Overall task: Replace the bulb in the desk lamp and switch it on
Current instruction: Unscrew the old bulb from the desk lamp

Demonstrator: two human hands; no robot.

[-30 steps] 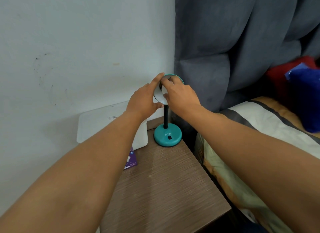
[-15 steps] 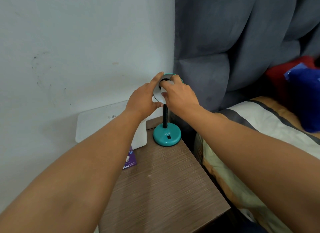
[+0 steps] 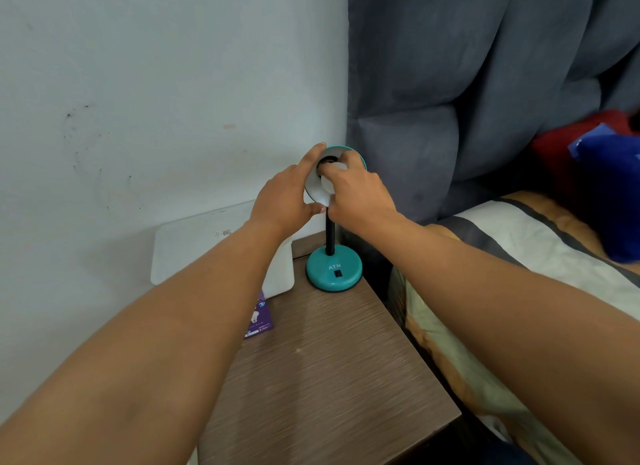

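Left hand (image 3: 282, 198) spread wide around lamp shade (image 3: 313, 187): index finger stretched over top rim, thumb under bottom rim, shade clamped between. Right hand (image 3: 356, 193) curled, fingers (image 3: 341, 161) pinching white bulb (image 3: 329, 184) inside shade, at the dark socket; how far bulb sits in socket cannot tell, knuckles block it. Both hands touching lamp head, close together, almost knuckle to knuckle.

Desk lamp: teal base (image 3: 334, 270) with black switch (image 3: 338, 274) on front, black stem rising to shade, shade tilted facing camera. Lamp unlit. Base at far right corner of bench (image 3: 329, 378), close to bench right edge and to bed (image 3: 519, 257) beyond it. Grey padded headboard (image 3: 467, 84) directly behind lamp, wall (image 3: 138, 84) left of lamp.

Left of lamp base: white flat box (image 3: 207, 243) leaning on wall, just beside base, not touching. Purple carton (image 3: 259, 317) in front-left of lamp base, partly hidden under left forearm. Bench surface in front of lamp bare, open room toward camera. Little room right of lamp, bench edge near.

Count: one lamp, one bulb seen, one white box, one purple carton, two hands.
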